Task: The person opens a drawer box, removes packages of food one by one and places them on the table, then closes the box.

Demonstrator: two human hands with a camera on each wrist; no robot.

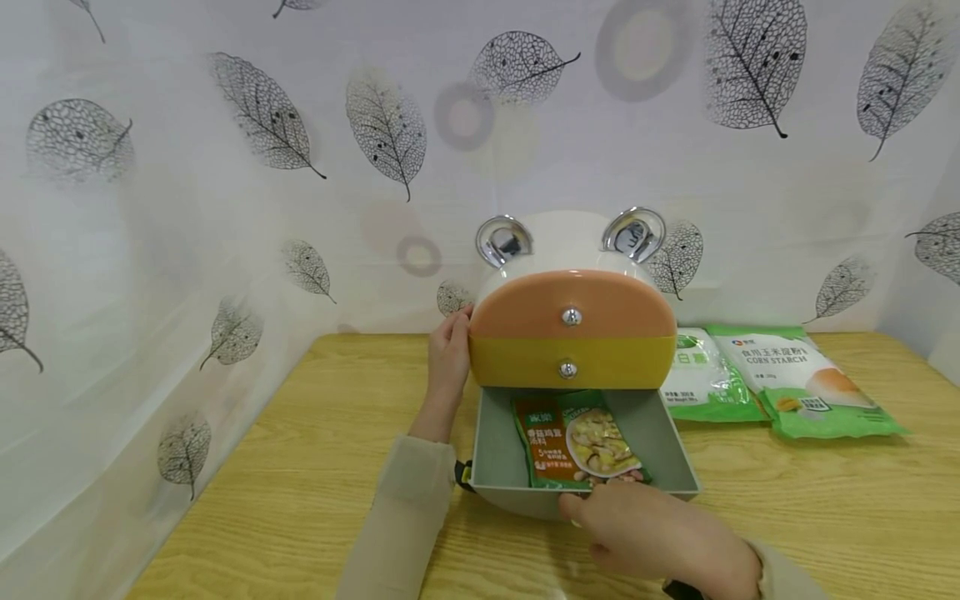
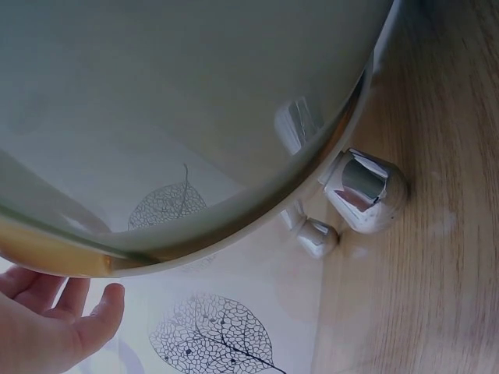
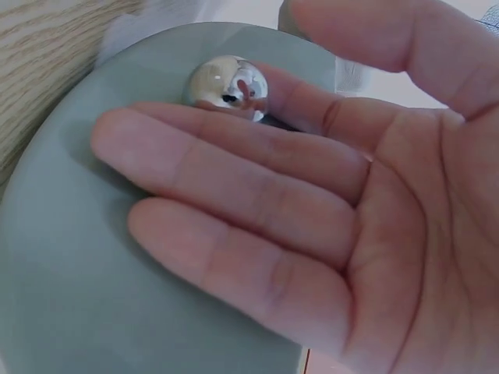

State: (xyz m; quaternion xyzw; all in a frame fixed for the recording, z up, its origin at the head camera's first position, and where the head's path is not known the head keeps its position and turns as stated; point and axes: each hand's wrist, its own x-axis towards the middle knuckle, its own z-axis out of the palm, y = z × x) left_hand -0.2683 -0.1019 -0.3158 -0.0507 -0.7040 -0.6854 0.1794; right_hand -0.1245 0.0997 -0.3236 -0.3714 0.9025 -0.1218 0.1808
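Observation:
A small drawer cabinet (image 1: 568, 242) with a white top, chrome ears and orange and yellow drawer fronts stands on the table. Its grey-green bottom drawer (image 1: 497, 454) is pulled out, with a soup seasoning packet (image 1: 555, 442) lying inside. My left hand (image 1: 448, 358) rests against the cabinet's left side; in the left wrist view its fingertips (image 2: 113, 300) are right at the curved edge. At the drawer's front is my right hand (image 1: 652, 529). The right wrist view shows its fingers (image 3: 226, 171) extended over the drawer face, beside the round chrome knob (image 3: 226, 87), thumb apart.
Right of the cabinet lie a corn starch bag (image 1: 798, 375) and, partly behind the cabinet, a white and green bag (image 1: 701, 383). Chrome feet (image 2: 366, 191) show under the cabinet. A leaf-print cloth (image 1: 315, 83) hangs behind the wooden table (image 1: 300, 467).

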